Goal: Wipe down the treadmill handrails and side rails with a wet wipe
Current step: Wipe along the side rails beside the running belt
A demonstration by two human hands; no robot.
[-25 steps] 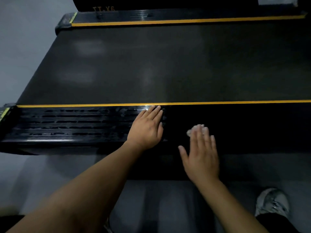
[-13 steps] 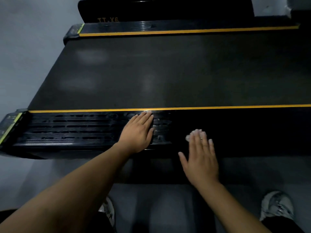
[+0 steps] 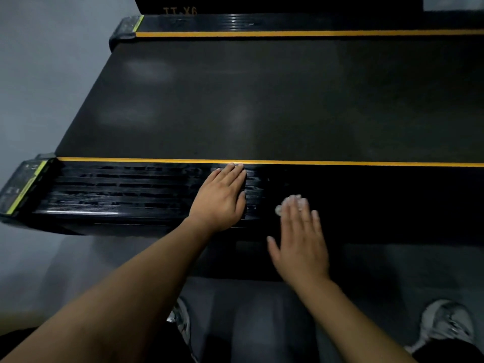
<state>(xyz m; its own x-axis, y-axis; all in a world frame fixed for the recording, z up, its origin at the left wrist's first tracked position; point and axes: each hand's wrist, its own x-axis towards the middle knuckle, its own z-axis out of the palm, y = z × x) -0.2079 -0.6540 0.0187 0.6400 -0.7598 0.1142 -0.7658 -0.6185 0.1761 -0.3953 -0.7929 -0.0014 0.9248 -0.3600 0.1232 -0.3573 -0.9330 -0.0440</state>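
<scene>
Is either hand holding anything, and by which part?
Nothing is gripped. The right hand presses the wet wipe under its fingertips on the side rail; the left hand rests bare.

left hand (image 3: 222, 199) flat on side rail (image 3: 117, 189), right hand (image 3: 301, 244) pressing wet wipe (image 3: 292, 203)
</scene>
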